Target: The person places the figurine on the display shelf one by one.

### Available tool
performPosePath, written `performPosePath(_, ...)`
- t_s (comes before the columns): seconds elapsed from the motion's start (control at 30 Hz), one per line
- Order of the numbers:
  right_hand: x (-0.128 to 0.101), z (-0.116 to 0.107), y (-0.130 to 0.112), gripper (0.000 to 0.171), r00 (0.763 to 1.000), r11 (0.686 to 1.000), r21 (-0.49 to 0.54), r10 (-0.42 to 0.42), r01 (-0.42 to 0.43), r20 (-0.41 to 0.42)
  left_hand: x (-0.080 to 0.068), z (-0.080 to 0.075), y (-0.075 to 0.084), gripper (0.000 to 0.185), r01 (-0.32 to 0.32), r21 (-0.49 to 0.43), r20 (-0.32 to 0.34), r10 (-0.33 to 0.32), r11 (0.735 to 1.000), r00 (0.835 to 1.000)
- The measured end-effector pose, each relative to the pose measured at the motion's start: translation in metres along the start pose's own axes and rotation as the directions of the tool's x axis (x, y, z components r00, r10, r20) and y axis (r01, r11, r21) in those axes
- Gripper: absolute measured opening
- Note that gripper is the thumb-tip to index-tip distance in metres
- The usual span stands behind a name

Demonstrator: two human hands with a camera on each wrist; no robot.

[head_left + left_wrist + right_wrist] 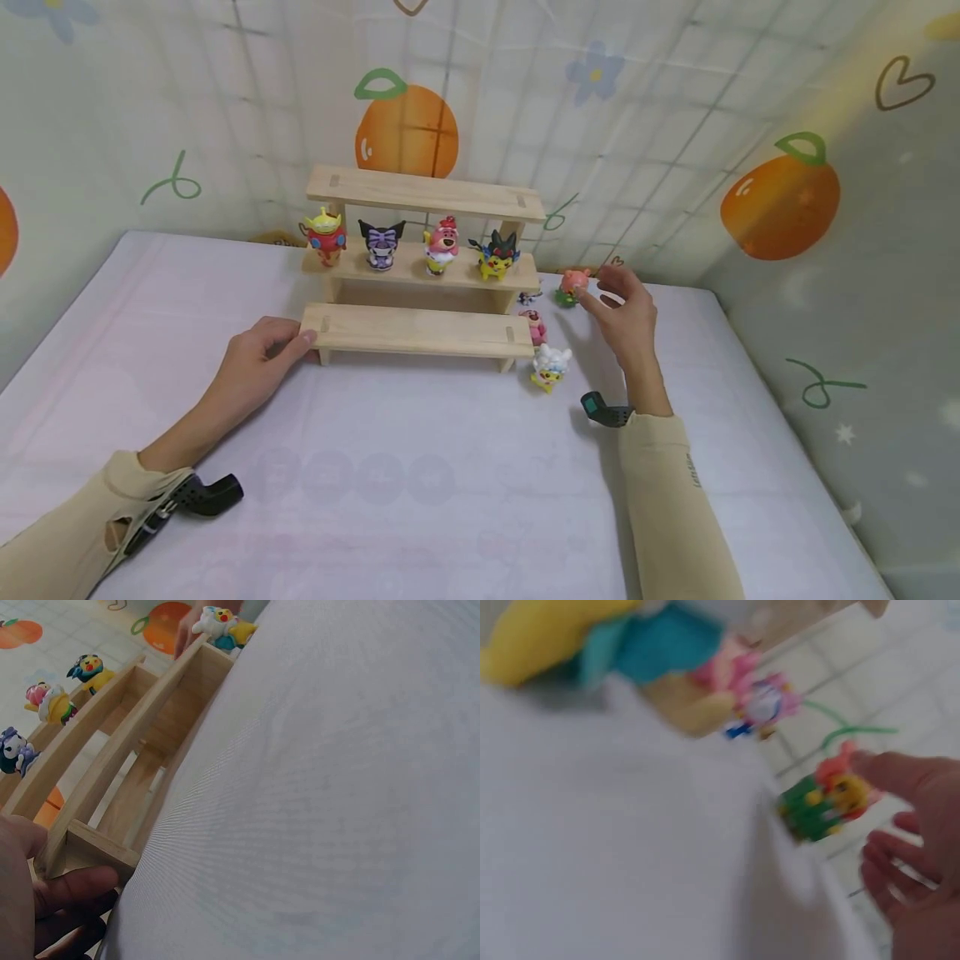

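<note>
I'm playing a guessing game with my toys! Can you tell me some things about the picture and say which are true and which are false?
1. Four figures stand on the middle shelf. True.
2. The left hand touches the bottom shelf. True.
3. The top shelf is full of toys. False: nothing stands on it.
4. The right hand grips the white-and-yellow figure. False: its fingers are at the pink-and-green figure.
5. Oranges decorate the wall. True.

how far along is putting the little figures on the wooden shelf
Done: four figures stand on the middle tier. In hand: the right hand reaches the pink and green figure on the bed while the left hand steadies the wooden shelf. Left: several loose figures; top and bottom tiers bare.
</note>
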State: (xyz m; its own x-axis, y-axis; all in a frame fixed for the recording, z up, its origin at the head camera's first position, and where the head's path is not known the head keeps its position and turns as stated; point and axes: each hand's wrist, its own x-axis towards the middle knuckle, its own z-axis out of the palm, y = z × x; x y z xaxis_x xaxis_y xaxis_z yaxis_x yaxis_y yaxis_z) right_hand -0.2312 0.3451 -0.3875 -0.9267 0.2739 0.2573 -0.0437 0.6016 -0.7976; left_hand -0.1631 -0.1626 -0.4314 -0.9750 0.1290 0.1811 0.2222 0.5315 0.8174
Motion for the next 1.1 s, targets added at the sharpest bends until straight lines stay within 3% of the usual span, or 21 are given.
performPosePath(0.23, 0.0, 0.015, 0.024, 0.07, 0.998, 0.994, 0.1, -0.049, 0.044, 0.041, 0.0, 0.0, 0.001, 0.036, 0.002, -0.011, 0.002, -0.002, 1.0, 1.0)
performPosePath(0.6, 0.004, 0.021, 0.024, 0.06, 0.997, 1.0, -0.017, -0.004, 0.005, 0.076, 0.001, -0.001, 0.0, 0.036, 0.016, -0.009, 0.0, -0.016, 1.0, 1.0)
performPosePath(0.9, 0.003, 0.02, 0.024, 0.053, 0.999, 0.998, -0.04, -0.038, 0.04, 0.033, 0.001, -0.001, -0.001, 0.038, 0.008, -0.015, -0.001, -0.008, 1.0, 1.0)
performPosePath(1.1, -0.001, 0.021, 0.023, 0.049, 0.999, 0.999, 0.007, -0.036, 0.036, -0.009, 0.002, 0.0, -0.002, 0.039, 0.011, -0.009, 0.005, -0.011, 1.0, 1.0)
